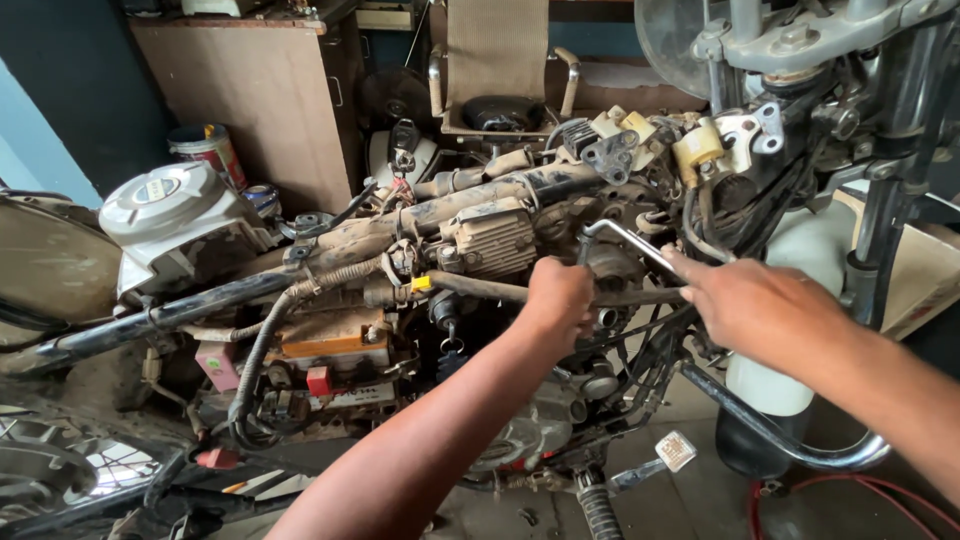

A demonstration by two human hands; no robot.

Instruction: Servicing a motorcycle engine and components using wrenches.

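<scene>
Well off beyond the left hand (560, 298), a round tin with a red and yellow label (208, 148) stands by the wooden cabinet. Right of the right hand (765, 310), a tan cardboard box (925, 275) sits behind the fork.

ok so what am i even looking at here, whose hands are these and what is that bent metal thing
This is one picture from a camera worn on a person's head, looking down at their own two bare hands. In front is a stripped motorcycle frame with its engine, wiring and hoses exposed. The left hand is closed around the lower part of a bent metal wrench, an L-shaped bar, down among the engine parts. The right hand holds the bar's upper arm. Behind stand a wooden cabinet and a paint tin.
</scene>
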